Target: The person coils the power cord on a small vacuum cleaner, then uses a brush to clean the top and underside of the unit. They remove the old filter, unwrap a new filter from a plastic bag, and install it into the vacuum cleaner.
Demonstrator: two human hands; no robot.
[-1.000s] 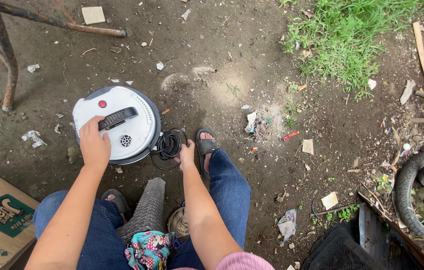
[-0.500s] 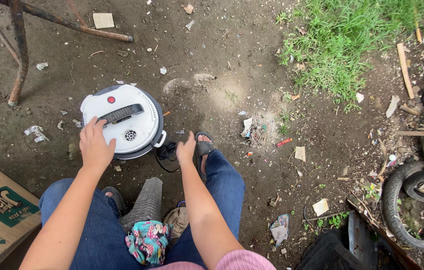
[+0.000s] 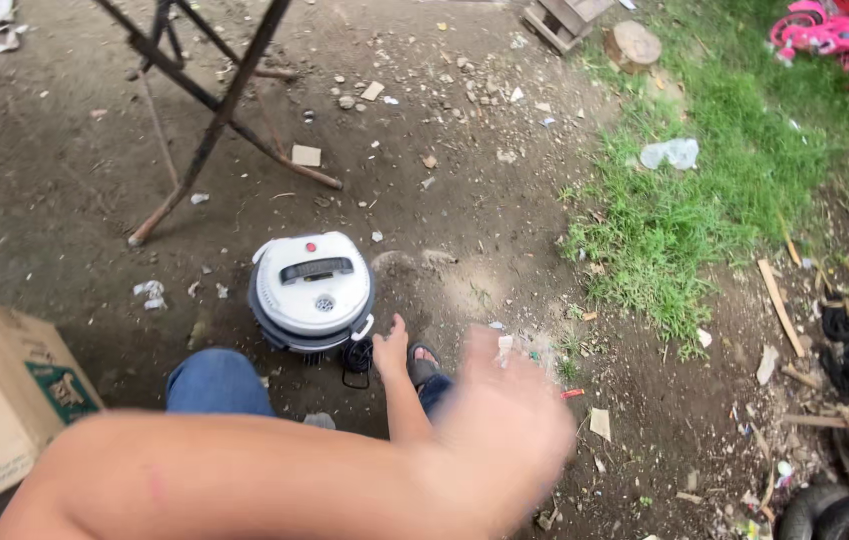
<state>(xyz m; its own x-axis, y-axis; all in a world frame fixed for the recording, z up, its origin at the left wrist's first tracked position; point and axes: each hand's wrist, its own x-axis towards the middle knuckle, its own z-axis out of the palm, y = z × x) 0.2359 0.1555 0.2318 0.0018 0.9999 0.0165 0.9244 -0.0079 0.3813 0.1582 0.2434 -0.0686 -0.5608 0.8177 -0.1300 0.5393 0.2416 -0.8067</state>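
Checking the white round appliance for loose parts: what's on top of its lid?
The white round appliance shows a dark handle, red button and small vent. Nothing loose; its underside is hidden.

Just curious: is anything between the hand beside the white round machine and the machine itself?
Only a bundled black cord lies between the right hand and the white round appliance. The blurred left hand is nearer the camera, not between them.

Counts: one white round appliance (image 3: 312, 292) on the dirt, one cardboard box (image 3: 0, 390) at the left edge, one pink bike (image 3: 830, 35) top right corner, one round wood stump (image 3: 632, 46), two tyres (image 3: 830, 510) bottom right corner, two hands: left (image 3: 500, 430), right (image 3: 391, 350).
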